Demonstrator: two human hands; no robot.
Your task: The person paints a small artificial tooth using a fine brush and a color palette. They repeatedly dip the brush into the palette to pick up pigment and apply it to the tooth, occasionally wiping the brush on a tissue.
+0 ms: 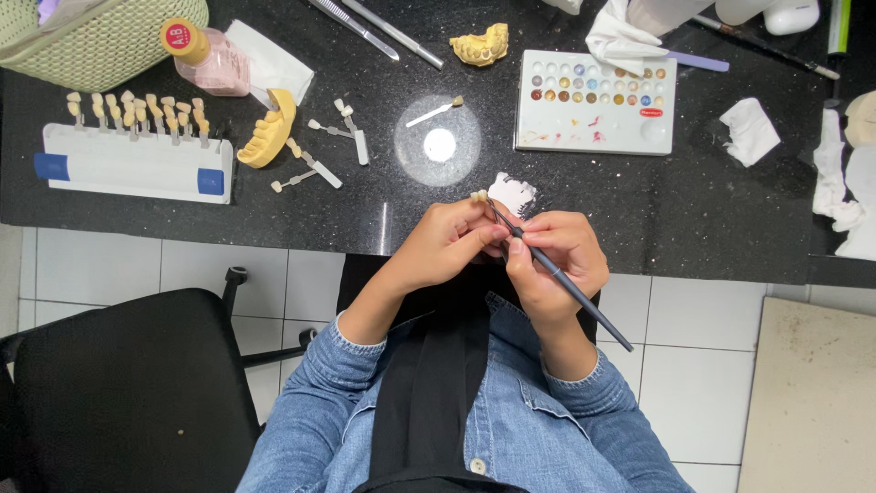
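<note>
**Brush work on a small tooth piece at the table edge**

Black table (693, 210), its far edge cut off. Colour palette (595, 100), white, lies beyond the hands. Left hand (447, 242) pinches a small tooth piece (480, 195), mostly hidden by the fingers. Right hand (564, 256) grips a thin dark brush (561, 278) like a pen; its tip meets the piece, contact hard to resolve.

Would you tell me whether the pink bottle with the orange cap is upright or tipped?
Tipped: the pink bottle lies on its side on the black worktop.
</note>
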